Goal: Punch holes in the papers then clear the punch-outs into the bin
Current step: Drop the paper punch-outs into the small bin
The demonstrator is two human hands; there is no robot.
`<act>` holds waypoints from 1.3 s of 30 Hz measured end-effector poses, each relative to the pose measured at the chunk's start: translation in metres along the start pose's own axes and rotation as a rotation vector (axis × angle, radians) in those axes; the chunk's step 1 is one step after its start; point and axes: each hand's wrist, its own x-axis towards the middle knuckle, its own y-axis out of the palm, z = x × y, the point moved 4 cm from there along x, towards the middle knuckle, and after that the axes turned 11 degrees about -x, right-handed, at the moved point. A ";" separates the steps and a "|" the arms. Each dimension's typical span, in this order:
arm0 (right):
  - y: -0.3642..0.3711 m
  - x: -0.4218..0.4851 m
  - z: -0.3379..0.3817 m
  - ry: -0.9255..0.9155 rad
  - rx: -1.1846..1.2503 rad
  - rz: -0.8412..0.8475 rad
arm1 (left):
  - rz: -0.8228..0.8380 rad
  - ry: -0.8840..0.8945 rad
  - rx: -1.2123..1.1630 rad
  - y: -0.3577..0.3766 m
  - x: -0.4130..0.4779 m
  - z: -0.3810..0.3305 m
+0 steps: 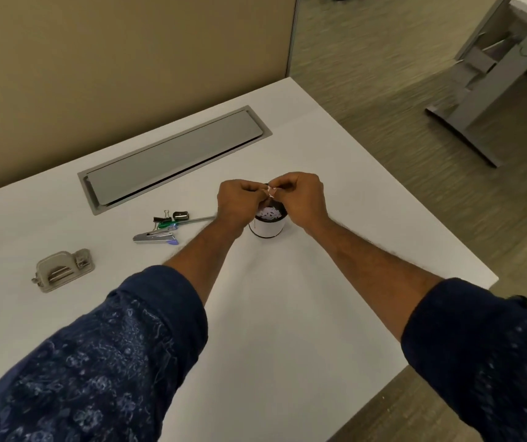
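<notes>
Two hands: the left hand [238,202] and the right hand [300,196] meet fingertip to fingertip, fingers curled, both pinching one small pale paper scrap [270,192].
Paper scrap: held in the air right over the mouth of the bin, not yet let go; it is too small to tell whether it is a punch-out or a torn bit.
Bin [267,229]: a small round cup with a white wall and a dark rim, standing on the worktop [287,314] just below the hands, which partly hide it.
Punch-outs [271,214]: a heap of pale bits lies inside the bin.
Hole punch [62,270]: well apart to the left, with neither hand on it.
Papers: I cannot pick out any sheets.
Done: the punching looks finished, and most of the clearing too.
Left: probably just dropping this scrap and any stray bits.
Other things: a stapler [153,237], a binder clip [163,215] and a pen [188,221] lie between the punch and the bin.
</notes>
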 end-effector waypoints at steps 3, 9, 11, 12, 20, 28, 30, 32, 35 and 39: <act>0.001 0.011 0.000 -0.093 -0.139 0.046 | 0.028 0.041 0.144 0.002 0.006 -0.003; -0.001 0.019 -0.003 -0.180 -0.279 0.144 | 0.162 0.252 0.546 0.011 0.002 -0.018; -0.003 0.019 -0.003 -0.215 -0.310 0.149 | 0.209 0.280 0.644 0.013 0.003 -0.023; -0.003 0.019 -0.003 -0.231 -0.324 0.146 | 0.227 0.290 0.685 0.015 0.004 -0.025; -0.003 0.019 0.001 -0.305 -0.394 0.218 | 0.223 0.392 0.789 0.011 0.012 -0.029; -0.008 0.022 0.011 -0.402 -0.583 0.350 | 0.270 0.429 0.919 0.010 0.012 -0.031; -0.012 0.024 0.013 -0.405 -0.570 0.295 | 0.278 0.452 0.925 0.011 0.012 -0.036; -0.016 0.024 0.014 -0.401 -0.530 0.212 | 0.259 0.466 0.907 0.011 0.011 -0.041; -0.015 0.023 0.011 -0.365 -0.513 0.237 | 0.256 0.459 0.880 0.006 0.011 -0.042; -0.017 0.026 0.007 -0.335 -0.439 0.354 | 0.357 0.410 0.883 -0.001 0.006 -0.036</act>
